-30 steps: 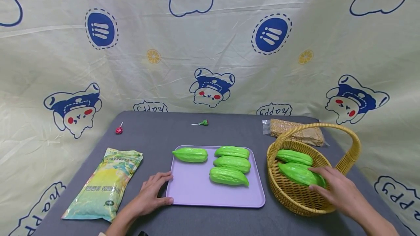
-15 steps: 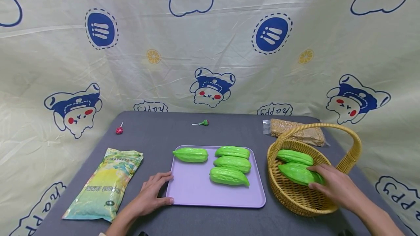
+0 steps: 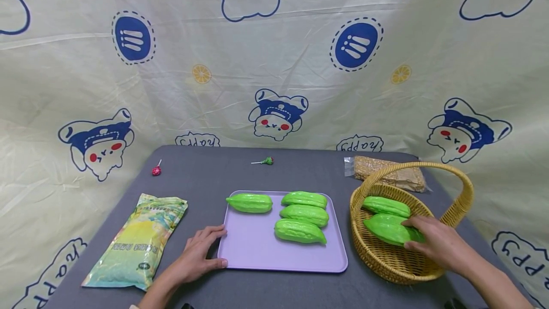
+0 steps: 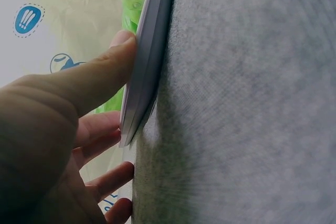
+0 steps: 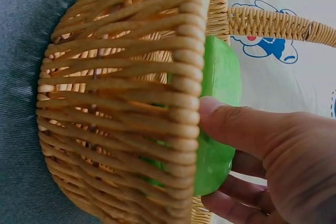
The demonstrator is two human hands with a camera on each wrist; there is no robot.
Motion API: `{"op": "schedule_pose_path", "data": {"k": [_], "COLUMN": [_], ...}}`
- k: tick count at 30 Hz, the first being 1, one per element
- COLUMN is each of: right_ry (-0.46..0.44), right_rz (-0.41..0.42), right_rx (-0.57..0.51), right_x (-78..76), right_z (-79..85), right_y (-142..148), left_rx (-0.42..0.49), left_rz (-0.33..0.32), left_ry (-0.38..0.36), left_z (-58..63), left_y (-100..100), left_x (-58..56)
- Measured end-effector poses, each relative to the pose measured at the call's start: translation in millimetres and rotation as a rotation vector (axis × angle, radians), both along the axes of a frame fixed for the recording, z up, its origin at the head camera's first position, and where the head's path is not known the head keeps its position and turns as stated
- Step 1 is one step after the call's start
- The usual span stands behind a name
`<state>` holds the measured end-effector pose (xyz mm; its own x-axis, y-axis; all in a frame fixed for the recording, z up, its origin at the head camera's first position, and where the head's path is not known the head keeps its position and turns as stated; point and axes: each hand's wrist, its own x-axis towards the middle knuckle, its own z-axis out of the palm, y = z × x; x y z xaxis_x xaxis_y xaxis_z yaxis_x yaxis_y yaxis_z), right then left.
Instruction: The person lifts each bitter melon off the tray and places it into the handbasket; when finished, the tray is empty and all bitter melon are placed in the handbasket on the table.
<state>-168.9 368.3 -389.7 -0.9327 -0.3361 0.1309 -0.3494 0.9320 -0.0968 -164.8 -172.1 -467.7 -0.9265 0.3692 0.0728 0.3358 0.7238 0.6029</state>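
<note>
1. While the left hand [image 3: 200, 253] is touching the tray [image 3: 253, 252], fingers loose, the right hand [image 3: 437, 242] is gripping a gourd [image 3: 384, 228] in the basket [image 3: 377, 266].
2. Four gourds [image 3: 303, 215] are lying on the tray, another gourd [image 3: 387, 206] in the basket: work is looking unfinished.

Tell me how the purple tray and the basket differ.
The purple tray is flat and smooth, while the basket is deep and woven. The basket has an arched handle; the tray has none. The tray bears four green vegetables; two show in the basket. The left hand touches the tray's edge; at the basket, the right hand grips the nearer vegetable. Both stand on the grey table.
</note>
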Motion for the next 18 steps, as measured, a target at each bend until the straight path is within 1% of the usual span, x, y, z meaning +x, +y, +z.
{"op": "schedule_pose_path", "data": {"k": [9,14,18], "right_ry": [0.018,0.000,-0.005], "right_rz": [0.011,0.012,0.006], "right_rx": [0.014,0.039,0.055], "right_x": [3.6,3.0,2.6], "right_z": [-8.5,-13.2,-15.3], "right_y": [2.3,2.9,3.3], "left_rx": [-0.004,-0.002,-0.002], "left_rz": [0.004,0.002,0.006], "left_ry": [-0.016,-0.014,-0.029], "left_z": [0.9,1.4,1.4], "left_y": [-0.1,-0.2,0.0], "left_x": [0.1,0.5,0.1]}}
